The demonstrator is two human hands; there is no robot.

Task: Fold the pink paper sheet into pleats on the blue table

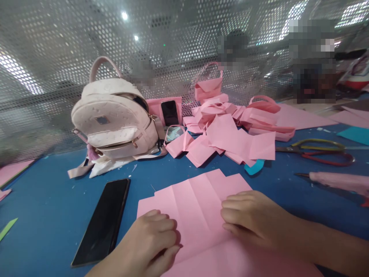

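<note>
A sheet of pink paper [190,207] lies in front of me on the blue table, with parallel creases and a stepped far edge. My left hand [155,238] is closed at the paper's left side, its fingers curled in and the thumb against them. On the right side my right hand [248,215] grips the paper too, fingers bent and fingertips tucked out of sight. Between the two hands a fold line runs across the sheet, and its near part reaches toward me past the bottom of the view.
A black phone [103,221] lies left of the paper. Behind it stands a cream backpack [115,119]. Pink paper bags and cut pieces [225,134] are heaped beyond the sheet. Scissors [319,148] and a pink-handled pointed tool [337,181] lie right. A perforated metal screen [178,50] rises behind.
</note>
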